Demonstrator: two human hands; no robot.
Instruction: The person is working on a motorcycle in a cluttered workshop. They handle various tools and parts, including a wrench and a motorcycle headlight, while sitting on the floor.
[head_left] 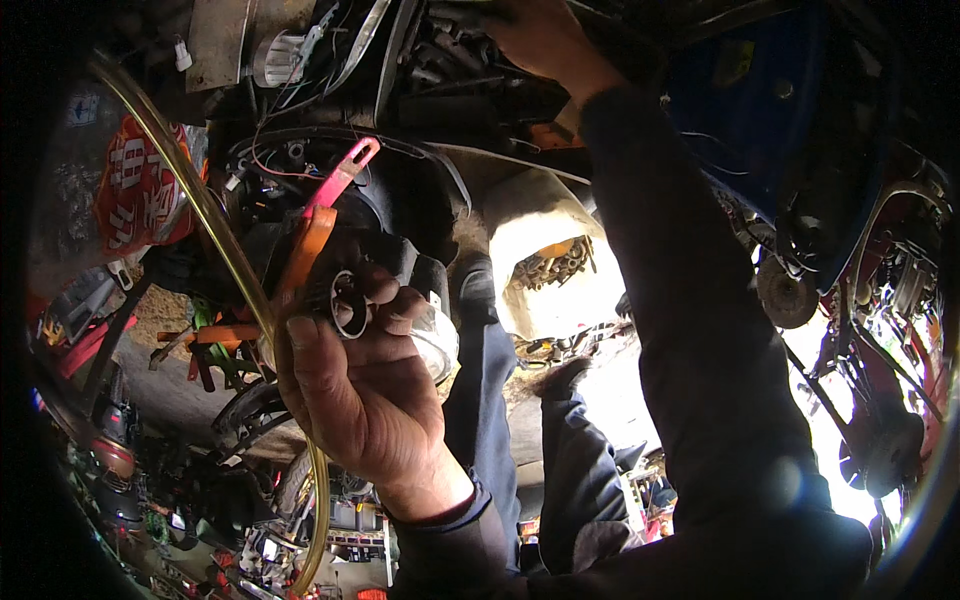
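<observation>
My left hand [370, 400] is raised palm up in the middle, its fingers curled around a dark ring-shaped part with a bright metal rim [346, 305]. A yellowish clear hose [215, 220] runs down from the upper left, passes at the thumb side of this hand and comes out below the wrist. Whether the hand also grips the hose is unclear. Just beyond the fingers, an orange bar [305, 250] and a pink slotted handle [345, 172] stick up. My right hand [545, 45] reaches far forward over a heap of dark metal parts [450, 55]; its fingers are cut off by the top edge.
A cut-open whitish plastic jug [520, 225] holds many small bolts or nuts. Blue panelling [750, 120] stands at upper right, machine parts [900, 270] below it. A red plastic bag [145, 185] lies at left, near orange-handled tools [225, 335]. My legs [485, 400] are below.
</observation>
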